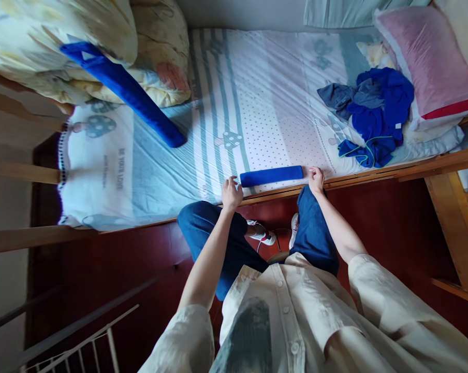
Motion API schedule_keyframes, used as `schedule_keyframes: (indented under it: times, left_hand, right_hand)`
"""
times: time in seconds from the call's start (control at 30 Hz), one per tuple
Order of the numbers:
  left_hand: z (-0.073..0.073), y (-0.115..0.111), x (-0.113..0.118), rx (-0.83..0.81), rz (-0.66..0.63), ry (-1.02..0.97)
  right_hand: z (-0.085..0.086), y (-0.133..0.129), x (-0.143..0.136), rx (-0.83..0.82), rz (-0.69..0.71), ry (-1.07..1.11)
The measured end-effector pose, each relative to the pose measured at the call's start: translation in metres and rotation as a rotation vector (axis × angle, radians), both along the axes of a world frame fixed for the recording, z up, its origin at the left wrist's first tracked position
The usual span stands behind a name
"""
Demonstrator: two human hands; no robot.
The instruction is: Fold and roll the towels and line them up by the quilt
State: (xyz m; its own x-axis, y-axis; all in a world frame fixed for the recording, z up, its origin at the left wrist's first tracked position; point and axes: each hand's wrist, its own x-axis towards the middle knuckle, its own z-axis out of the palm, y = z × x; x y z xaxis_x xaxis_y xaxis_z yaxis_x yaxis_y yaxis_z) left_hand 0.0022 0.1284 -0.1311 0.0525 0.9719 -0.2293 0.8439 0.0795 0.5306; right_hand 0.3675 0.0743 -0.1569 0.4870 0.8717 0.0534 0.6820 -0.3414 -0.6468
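Bed (265, 103) with a patterned sheet fills the middle of the head view, pale wall (242, 14) behind its far side, dark red floor (358, 217) along its near side. Bunched quilt (160, 52) at the bed's left end, pink pillow (432, 57) at its right end.

Short blue cloth (272, 176) lies flat on the bed's near edge, compact, narrow, edges fairly straight. Left hand (232, 194) is at the same edge, just beside the cloth's left end, fingers loosely bent and apart, gripping no visible thing; contact with the cloth unclear. Right hand (316, 180) is at the bed's edge too, near the cloth's right end, fingers bunched; cannot tell if it pinches anything.

Long blue cloth (129, 93) slants across the bed's left part, upper end over the quilt, lower end on the sheet. Loose clothes (374, 109), blue and grayish, sit crumpled on the bed's right part, by the pillow.

Progress, judged from layout: short cloth looks neatly folded or rolled, so that piece seems about done; long one is narrow and straight too; loose clothes are not sorted or folded.
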Motion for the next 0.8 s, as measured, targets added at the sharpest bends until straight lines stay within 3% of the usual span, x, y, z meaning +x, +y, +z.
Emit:
schedule_keyframes:
  times: [0.17,0.37,0.5,0.63,0.8]
  left_hand:
    - [0.011,-0.019,-0.009,-0.09,-0.16,0.054]
    - [0.016,-0.028,-0.012,-0.267,-0.338,0.174]
    - [0.015,-0.028,-0.015,-0.326,-0.479,0.213]
    - [0.009,-0.027,-0.014,-0.334,-0.56,0.169]
    - [0.006,-0.023,-0.01,-0.342,-0.61,0.125]
  right_hand:
    - [0.029,0.0,-0.041,0.004,0.287,-0.139]
    - [0.051,0.044,-0.125,-0.178,0.656,-0.196]
    - [0.054,0.075,-0.175,-0.345,0.843,-0.254]
    - [0.049,0.091,-0.207,-0.529,0.979,-0.381]
    - [0.04,0.101,-0.218,-0.588,0.937,-0.485]
